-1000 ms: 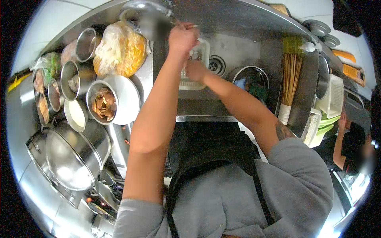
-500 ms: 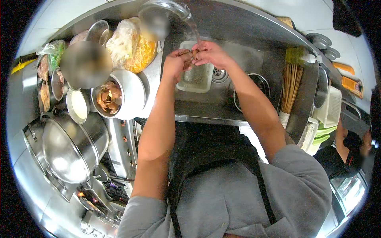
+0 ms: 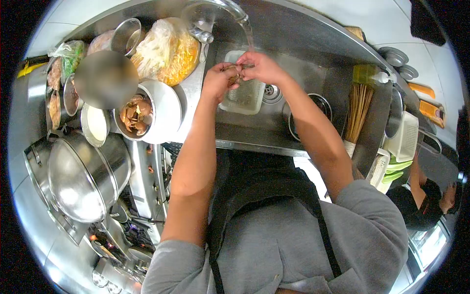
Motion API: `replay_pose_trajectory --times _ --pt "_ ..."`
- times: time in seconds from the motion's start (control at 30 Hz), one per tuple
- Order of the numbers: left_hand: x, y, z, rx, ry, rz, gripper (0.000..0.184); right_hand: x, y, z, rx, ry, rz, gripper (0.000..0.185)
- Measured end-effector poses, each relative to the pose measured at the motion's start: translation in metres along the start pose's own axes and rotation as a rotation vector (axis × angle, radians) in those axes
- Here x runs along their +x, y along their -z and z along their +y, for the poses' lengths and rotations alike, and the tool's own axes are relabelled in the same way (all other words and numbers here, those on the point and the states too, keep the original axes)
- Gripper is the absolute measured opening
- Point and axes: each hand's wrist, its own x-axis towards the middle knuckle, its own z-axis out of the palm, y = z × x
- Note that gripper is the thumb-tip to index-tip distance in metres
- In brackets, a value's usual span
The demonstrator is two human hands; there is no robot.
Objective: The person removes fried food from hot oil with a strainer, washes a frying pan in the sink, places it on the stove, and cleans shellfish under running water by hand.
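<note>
Over the sink (image 3: 289, 59), both hands meet above a pale rectangular plastic tub (image 3: 252, 109). My left hand (image 3: 220, 82) is closed around a small brown piece (image 3: 237, 74); its exact kind is hard to make out. Fingertips of my right hand (image 3: 262, 67) pinch at the same piece from the other side. Water runs from the curved faucet (image 3: 227, 6) just behind the right fingers. Left of the sink, a round metal pot (image 3: 152, 117) holds several brown, broken-looking pieces (image 3: 136, 115).
A bag of yellow food (image 3: 174, 61) lies on the left counter, near a bowl of pale liquid (image 3: 97, 125). Large steel pots (image 3: 73, 181) stand lower left. Wooden skewers (image 3: 360, 110) and a white basket (image 3: 405, 137) are at right. Another person (image 3: 421, 206) is far right.
My hands stay together over the tub, with the fingers shifting around the brown piece. The right hand has come slightly lower. The whole view has tilted a little.
</note>
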Motion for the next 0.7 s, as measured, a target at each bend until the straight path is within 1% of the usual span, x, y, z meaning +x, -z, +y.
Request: replay_pose_trajectory --times 0.07,0.17,0.37,0.47,0.57,0.67,0.7 --pt "-0.004 -0.001 0.003 -0.003 0.010 -0.012 0.032 -0.002 0.001 -0.006 0.024 -0.051 -0.008 0.033" --pt "-0.004 -0.003 0.002 0.043 -0.002 -0.004 0.032 -0.001 0.004 -0.001 -0.015 -0.015 -0.037 0.031" --pt "-0.005 -0.004 0.002 0.046 -0.004 -0.039 0.028 -0.007 0.002 -0.005 0.073 -0.031 -0.032 0.030" --pt "-0.006 -0.004 0.002 0.043 -0.016 -0.052 0.026 -0.001 0.005 0.012 -0.095 0.044 -0.003 0.031" --pt "-0.005 -0.003 0.001 0.065 -0.019 -0.058 0.025 0.000 0.006 0.018 -0.096 0.049 0.002 0.034" --pt "-0.005 -0.003 -0.001 0.143 -0.034 -0.030 0.027 0.005 0.008 0.028 -0.292 0.058 0.025 0.036" --pt "-0.005 -0.004 -0.001 0.207 -0.045 0.008 0.032 0.005 0.008 0.028 -0.292 0.058 0.025 0.036"
